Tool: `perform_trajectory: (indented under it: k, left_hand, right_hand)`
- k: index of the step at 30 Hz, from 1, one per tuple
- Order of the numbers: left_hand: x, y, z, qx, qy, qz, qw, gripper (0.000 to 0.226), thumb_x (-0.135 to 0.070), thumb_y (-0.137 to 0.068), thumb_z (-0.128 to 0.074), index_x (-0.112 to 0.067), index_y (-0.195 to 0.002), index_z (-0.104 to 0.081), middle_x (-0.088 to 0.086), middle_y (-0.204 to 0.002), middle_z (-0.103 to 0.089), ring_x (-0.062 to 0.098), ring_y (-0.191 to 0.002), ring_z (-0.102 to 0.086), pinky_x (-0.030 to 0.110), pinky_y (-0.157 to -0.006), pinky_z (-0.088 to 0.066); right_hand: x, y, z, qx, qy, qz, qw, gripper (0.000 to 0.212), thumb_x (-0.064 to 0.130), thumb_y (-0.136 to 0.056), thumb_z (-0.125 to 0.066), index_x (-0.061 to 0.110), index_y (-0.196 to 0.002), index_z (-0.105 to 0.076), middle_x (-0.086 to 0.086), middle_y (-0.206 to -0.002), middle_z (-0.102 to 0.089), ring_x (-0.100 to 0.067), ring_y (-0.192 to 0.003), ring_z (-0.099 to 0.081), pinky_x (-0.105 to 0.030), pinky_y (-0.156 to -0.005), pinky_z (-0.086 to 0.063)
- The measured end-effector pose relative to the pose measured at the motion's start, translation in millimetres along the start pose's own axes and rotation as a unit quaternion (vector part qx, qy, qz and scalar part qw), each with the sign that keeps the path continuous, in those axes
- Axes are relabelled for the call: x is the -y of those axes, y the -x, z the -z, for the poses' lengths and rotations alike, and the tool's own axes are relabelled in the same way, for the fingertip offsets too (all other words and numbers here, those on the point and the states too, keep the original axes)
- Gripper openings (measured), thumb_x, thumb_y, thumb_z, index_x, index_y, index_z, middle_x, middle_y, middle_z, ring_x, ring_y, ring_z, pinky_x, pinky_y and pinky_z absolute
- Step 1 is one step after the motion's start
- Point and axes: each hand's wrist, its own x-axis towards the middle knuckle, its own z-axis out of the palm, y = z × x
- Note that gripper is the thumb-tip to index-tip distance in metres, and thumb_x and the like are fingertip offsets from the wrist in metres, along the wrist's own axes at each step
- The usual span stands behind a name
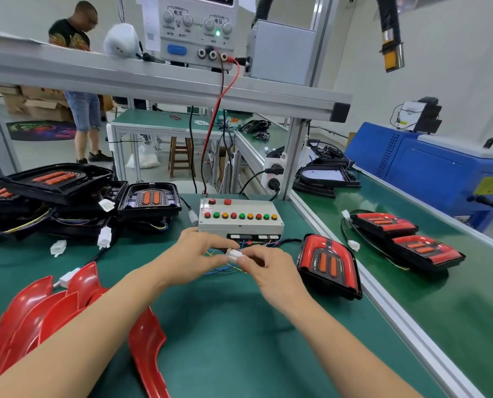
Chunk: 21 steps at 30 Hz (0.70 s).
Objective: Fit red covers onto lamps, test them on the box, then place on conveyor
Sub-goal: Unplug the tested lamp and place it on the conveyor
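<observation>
In front of the grey test box (239,209) with its row of coloured buttons, my left hand (195,255) and my right hand (268,268) meet at a white plug connector (234,255). Both hands pinch it, with thin blue and yellow wires trailing from it. A covered lamp (327,264) with a red cover lies right of my right hand, its black cable leading toward the box. Loose red covers (38,308) are stacked at the lower left. Uncovered black lamps (67,193) pile up at the left.
Two finished red lamps (403,241) lie on the green conveyor (455,311) at right, beyond an aluminium rail (383,297). A power supply (199,30) sits on the shelf above, with red and black leads dropping to the box. A person stands at far left.
</observation>
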Motion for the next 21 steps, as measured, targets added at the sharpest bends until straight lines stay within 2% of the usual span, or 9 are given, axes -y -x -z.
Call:
perform_trajectory:
  k: [2,4,6,8,10,14,18,20,21]
  left_hand:
    - [0.0,-1.7,0.4,0.008,0.004,-0.009,1.0,0.024,-0.028,-0.096,-0.054,-0.031,-0.116,-0.067,-0.018,-0.12,-0.063,-0.036,-0.094,-0.028,-0.006,-0.088,-0.001]
    - [-0.6,-4.2,0.6,0.006,0.0,-0.012,1.0,0.022,-0.024,-0.096,-0.054,-0.029,-0.112,-0.068,-0.013,-0.115,-0.066,-0.028,-0.096,-0.034,-0.003,-0.09,-0.006]
    - [-1.4,-6.9,-0.5,0.011,-0.03,-0.002,0.999,0.023,-0.023,-0.098,-0.05,-0.028,-0.113,-0.066,-0.011,-0.113,-0.067,-0.012,-0.102,-0.045,0.01,-0.101,-0.008]
    - [-2.7,-8.4,-2.6,0.02,-0.07,0.013,0.997,0.025,-0.022,-0.1,-0.045,-0.028,-0.117,-0.061,-0.012,-0.114,-0.065,0.002,-0.11,-0.051,0.025,-0.111,0.0]
    - [-3.3,-7.5,-4.6,0.014,-0.085,0.009,0.996,0.026,-0.022,-0.099,-0.046,-0.03,-0.12,-0.058,-0.017,-0.115,-0.063,0.002,-0.111,-0.052,0.032,-0.115,0.003]
    - [0.5,-2.2,-5.3,-0.023,-0.091,-0.035,0.995,0.032,-0.025,-0.091,-0.061,-0.036,-0.121,-0.06,-0.023,-0.11,-0.061,-0.006,-0.107,-0.051,0.034,-0.115,0.001]
    - [-3.7,-1.1,-12.0,-0.101,-0.182,-0.09,0.974,0.025,-0.018,-0.086,-0.066,-0.021,-0.11,-0.07,-0.007,-0.091,-0.069,0.012,-0.096,-0.063,0.045,-0.113,-0.011]
    - [-7.2,-1.7,-15.2,-0.148,-0.216,-0.115,0.958,0.023,-0.019,-0.081,-0.057,-0.016,-0.097,-0.073,-0.005,-0.081,-0.07,0.015,-0.084,-0.068,0.052,-0.107,-0.022]
    - [-9.2,-2.4,-16.0,-0.16,-0.219,-0.119,0.955,0.03,-0.022,-0.08,-0.048,-0.016,-0.093,-0.074,-0.005,-0.079,-0.07,0.015,-0.081,-0.068,0.053,-0.104,-0.025]
  right_hand:
    - [-2.0,0.2,-0.2,-0.002,0.008,0.001,1.0,0.022,0.038,-0.095,-0.057,0.023,-0.099,-0.073,0.0,-0.076,-0.064,-0.01,-0.067,-0.048,-0.029,-0.064,-0.036]
    - [-3.2,0.1,-1.1,-0.007,0.023,-0.005,1.0,0.021,0.035,-0.096,-0.056,0.022,-0.101,-0.072,0.004,-0.075,-0.061,-0.011,-0.067,-0.047,-0.03,-0.065,-0.035]
    - [-3.6,-0.2,-2.5,-0.017,0.034,-0.014,0.999,0.02,0.033,-0.096,-0.056,0.022,-0.097,-0.072,0.005,-0.073,-0.06,-0.014,-0.067,-0.047,-0.031,-0.066,-0.036]
    - [-3.3,-0.5,-3.2,-0.025,0.047,-0.026,0.998,0.019,0.033,-0.096,-0.055,0.022,-0.091,-0.07,0.001,-0.075,-0.063,-0.018,-0.071,-0.05,-0.034,-0.069,-0.039]
    - [-3.0,-1.0,-3.2,-0.028,0.059,-0.036,0.997,0.02,0.032,-0.096,-0.053,0.022,-0.088,-0.068,0.0,-0.076,-0.062,-0.02,-0.073,-0.051,-0.034,-0.07,-0.039]
    - [-2.4,-2.4,0.6,-0.023,0.052,-0.056,0.997,0.023,0.028,-0.097,-0.05,0.022,-0.078,-0.063,0.001,-0.077,-0.064,-0.02,-0.074,-0.054,-0.032,-0.069,-0.04]
    - [-1.6,-3.0,1.2,-0.023,0.049,-0.058,0.997,0.027,0.028,-0.097,-0.05,0.018,-0.077,-0.063,0.001,-0.074,-0.063,-0.018,-0.067,-0.053,-0.032,-0.066,-0.039]
    - [-0.4,-3.3,0.8,-0.031,0.052,-0.055,0.997,0.03,0.029,-0.097,-0.05,0.017,-0.072,-0.06,0.003,-0.067,-0.058,-0.015,-0.061,-0.046,-0.031,-0.06,-0.034]
    - [0.2,-3.6,0.6,-0.035,0.054,-0.055,0.996,0.031,0.03,-0.098,-0.05,0.017,-0.071,-0.059,0.004,-0.066,-0.057,-0.014,-0.06,-0.045,-0.031,-0.058,-0.033]
